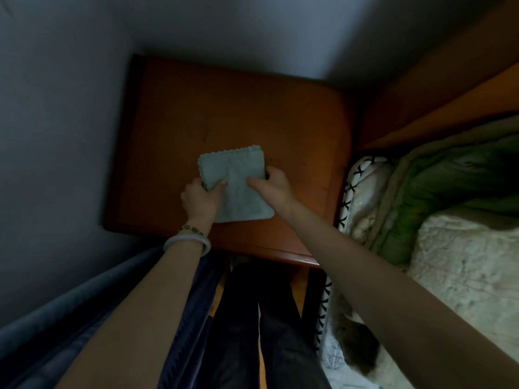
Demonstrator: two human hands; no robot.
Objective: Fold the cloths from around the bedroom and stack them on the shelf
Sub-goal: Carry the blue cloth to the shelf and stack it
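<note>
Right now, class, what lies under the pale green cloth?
The brown wooden tabletop shows around the cloth. The left hand and right hand grip its edges; anything directly beneath is covered.

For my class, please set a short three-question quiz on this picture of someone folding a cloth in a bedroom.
1. True or false: the left hand and the right hand both hold the cloth.
2. Choose one: the cloth is over A) the bed, B) the wooden stand, C) the floor.
3. Fill in: the white bangle is on the ____ wrist.

Key: 1 true; 2 B; 3 left.
</note>
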